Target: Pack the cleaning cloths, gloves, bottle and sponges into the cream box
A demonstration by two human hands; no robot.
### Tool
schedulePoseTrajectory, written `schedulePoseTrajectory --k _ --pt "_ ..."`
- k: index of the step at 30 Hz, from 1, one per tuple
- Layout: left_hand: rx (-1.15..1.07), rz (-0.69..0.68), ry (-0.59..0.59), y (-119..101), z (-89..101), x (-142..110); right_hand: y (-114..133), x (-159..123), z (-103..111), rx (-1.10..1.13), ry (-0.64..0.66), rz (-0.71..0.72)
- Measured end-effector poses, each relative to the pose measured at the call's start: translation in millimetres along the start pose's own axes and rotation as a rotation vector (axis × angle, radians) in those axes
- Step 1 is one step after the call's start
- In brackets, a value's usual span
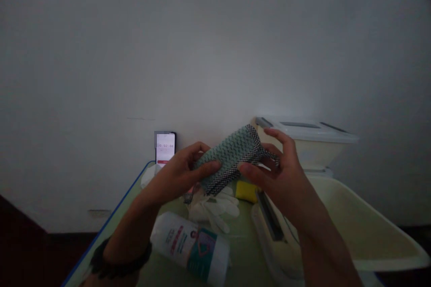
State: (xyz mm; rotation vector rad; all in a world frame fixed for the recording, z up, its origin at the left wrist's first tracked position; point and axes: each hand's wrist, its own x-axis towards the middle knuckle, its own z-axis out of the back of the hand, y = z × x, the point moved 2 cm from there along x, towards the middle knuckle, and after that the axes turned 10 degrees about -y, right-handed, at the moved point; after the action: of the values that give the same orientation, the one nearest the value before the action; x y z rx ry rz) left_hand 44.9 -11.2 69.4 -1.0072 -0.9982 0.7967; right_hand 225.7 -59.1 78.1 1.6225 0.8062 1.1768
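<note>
A pale green patterned fabric piece (pixel 225 152) with black-and-white checked edging and a loop at its right end is held up, tilted, above the table. My left hand (pixel 183 166) grips its left end, thumb across the front and fingers behind. At the right end, my right hand (pixel 279 166) has its thumb against the checked edge and some fingers around the loop, the index finger raised away. Beneath the piece lie white gloves (pixel 215 208) and a yellow sponge (pixel 247 191). A white bottle (pixel 191 249) with a green label lies nearer to me.
A phone (pixel 165 149) showing a timer stands upright at the back left. On the right are a lidded cream bin (pixel 303 148), a large cream basin (pixel 363 219) and a pale case with a grey handle (pixel 269 215). Blue edging borders the green table (pixel 111 219); a wall rises behind.
</note>
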Motion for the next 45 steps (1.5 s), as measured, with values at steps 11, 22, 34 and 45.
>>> schedulePoseTrajectory --k 11,22,34,45 --pt "0.141 -0.007 -0.158 -4.1 -53.8 -8.7 -4.4 6.7 13.2 0.322 0.133 -0.079" --pt "0.435 -0.112 0.093 17.2 -104.9 -1.8 -26.7 16.2 81.6 0.207 0.153 -0.231" --pt "0.559 -0.349 0.178 42.8 -136.7 -3.3 -51.3 39.6 164.0 -0.371 0.319 -0.641" --pt "0.492 -0.246 0.232 44.4 -137.2 -2.0 -86.6 33.4 170.4 -0.656 0.498 -0.833"
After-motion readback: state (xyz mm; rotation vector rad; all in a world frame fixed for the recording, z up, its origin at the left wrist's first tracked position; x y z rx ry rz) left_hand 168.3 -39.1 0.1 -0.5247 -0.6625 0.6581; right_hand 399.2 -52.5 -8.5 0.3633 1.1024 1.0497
